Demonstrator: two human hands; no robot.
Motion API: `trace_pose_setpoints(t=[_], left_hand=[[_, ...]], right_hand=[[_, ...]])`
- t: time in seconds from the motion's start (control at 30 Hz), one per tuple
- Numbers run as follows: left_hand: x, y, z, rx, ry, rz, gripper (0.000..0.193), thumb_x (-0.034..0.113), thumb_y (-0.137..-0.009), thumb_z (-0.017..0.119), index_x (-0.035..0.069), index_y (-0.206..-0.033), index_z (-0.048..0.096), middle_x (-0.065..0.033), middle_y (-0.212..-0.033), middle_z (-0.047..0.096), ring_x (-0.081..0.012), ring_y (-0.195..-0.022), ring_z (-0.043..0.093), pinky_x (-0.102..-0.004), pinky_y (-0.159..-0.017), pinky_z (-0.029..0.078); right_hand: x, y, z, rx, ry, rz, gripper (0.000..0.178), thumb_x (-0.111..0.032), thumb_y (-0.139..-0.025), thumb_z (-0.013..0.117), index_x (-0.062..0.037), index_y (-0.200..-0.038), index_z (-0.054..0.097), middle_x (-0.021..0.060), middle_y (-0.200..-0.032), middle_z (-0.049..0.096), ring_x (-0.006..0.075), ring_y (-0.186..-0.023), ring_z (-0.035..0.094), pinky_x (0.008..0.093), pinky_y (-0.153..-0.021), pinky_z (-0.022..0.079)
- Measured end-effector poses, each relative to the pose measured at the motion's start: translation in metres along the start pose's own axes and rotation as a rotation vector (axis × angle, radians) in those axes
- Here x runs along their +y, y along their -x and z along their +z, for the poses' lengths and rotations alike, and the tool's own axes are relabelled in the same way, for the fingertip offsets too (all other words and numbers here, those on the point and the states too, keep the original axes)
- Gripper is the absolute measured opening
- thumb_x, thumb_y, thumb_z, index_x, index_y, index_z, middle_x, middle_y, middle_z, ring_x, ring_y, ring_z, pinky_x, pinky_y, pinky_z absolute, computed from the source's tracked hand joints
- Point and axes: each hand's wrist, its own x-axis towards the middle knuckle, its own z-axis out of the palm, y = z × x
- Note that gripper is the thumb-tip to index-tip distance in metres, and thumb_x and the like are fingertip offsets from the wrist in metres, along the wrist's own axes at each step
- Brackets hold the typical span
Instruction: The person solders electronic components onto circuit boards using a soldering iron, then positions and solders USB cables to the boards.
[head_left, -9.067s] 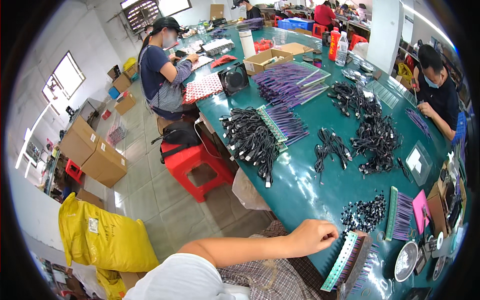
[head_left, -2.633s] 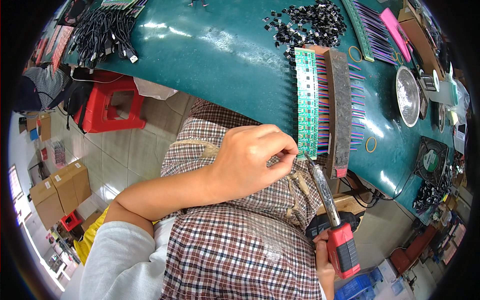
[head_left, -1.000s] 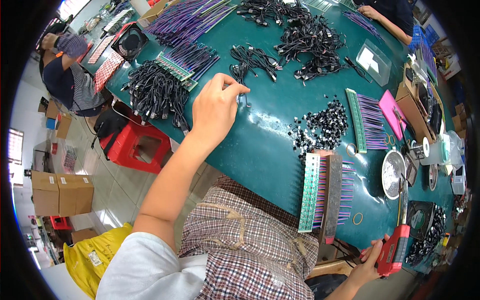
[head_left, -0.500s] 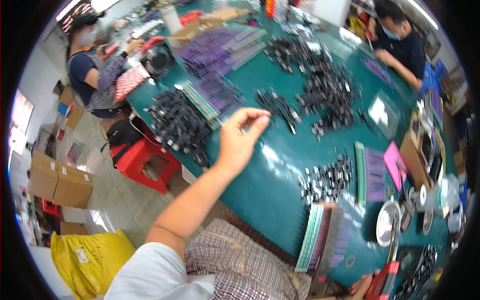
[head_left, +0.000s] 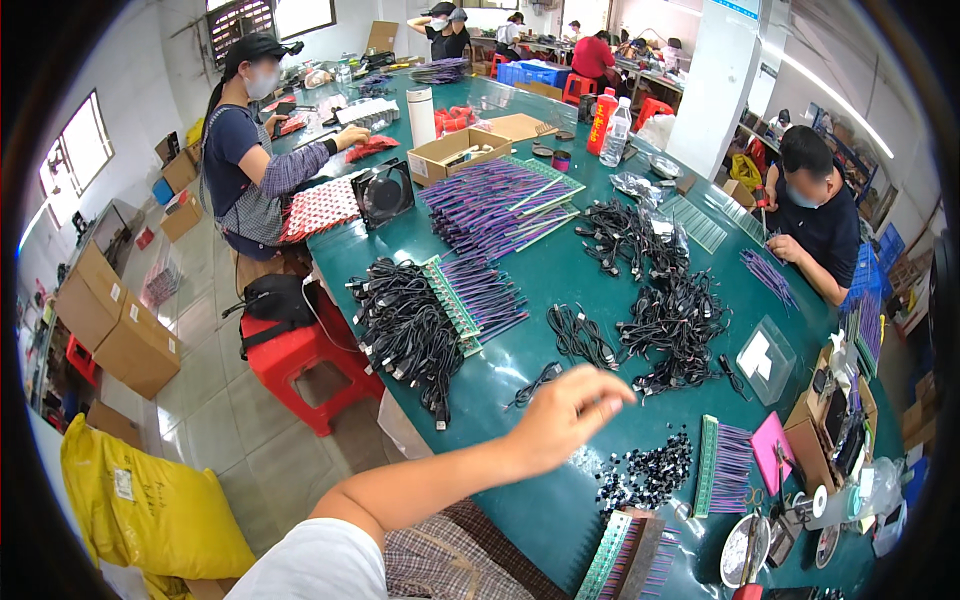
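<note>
The left hand (head_left: 565, 418) is held half-curled over the desk (head_left: 480, 405), beside a cable (head_left: 548, 375); whether anything is gripped cannot be told. The right hand is unseen. The board (head_left: 604, 558) is set by the near edge. Cables are best lifted singly, the iron (head_left: 748, 592) kept clear.

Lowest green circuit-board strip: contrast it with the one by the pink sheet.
The lowest green circuit-board strip has a dark bar across its purple wires; the green strip by the flat pink sheet has uncovered wires. The lowest strip slants and runs off the picture; the strip by the sheet runs nearly straight up and shows whole. Both are narrow, with wires on the right.
</note>
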Motion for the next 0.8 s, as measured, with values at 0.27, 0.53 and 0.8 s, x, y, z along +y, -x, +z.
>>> trace_pose_setpoints(t=[0.27, 0.53, 0.8], left_hand=[[0.037, 0.071, 0.047, -0.462, 0.138, -0.131, 0.018, 0.019, -0.103, 0.069, 0.009, -0.117, 0.072, -0.008, -0.105, 0.073, -0.0264, -0.096, 0.074, -0.0395, -0.083, 0.059], [0.076, 0.096, 0.05, -0.529, 0.23, -0.337, 0.015, 0.013, -0.095, 0.079, 0.005, -0.105, 0.071, -0.0094, -0.088, 0.08, -0.018, -0.077, 0.079, -0.0316, -0.068, 0.058], [0.069, 0.106, 0.055, -0.498, 0.091, -0.07, 0.015, 0.018, -0.087, 0.081, 0.006, -0.095, 0.074, -0.0115, -0.086, 0.077, -0.0279, -0.075, 0.076, -0.0411, -0.064, 0.057]], right_hand=[[-0.011, -0.019, 0.041, -0.244, 0.107, -0.578, 0.041, -0.005, -0.09, 0.087, 0.0046, -0.124, 0.067, 0.0156, -0.1, 0.071, 0.0228, -0.083, 0.067, 0.0339, -0.075, 0.055], [-0.03, 0.011, 0.074, -0.681, -0.312, 0.018, 0.026, -0.001, -0.095, 0.077, 0.0008, -0.118, 0.067, 0.0147, -0.108, 0.069, 0.0279, -0.099, 0.068, 0.0375, -0.088, 0.054], [0.034, 0.009, 0.075, -0.968, -0.101, -0.383, 0.011, -0.002, -0.102, 0.07, -0.0036, -0.113, 0.069, 0.0086, -0.103, 0.067, 0.0203, -0.095, 0.064, 0.0334, -0.087, 0.05]])
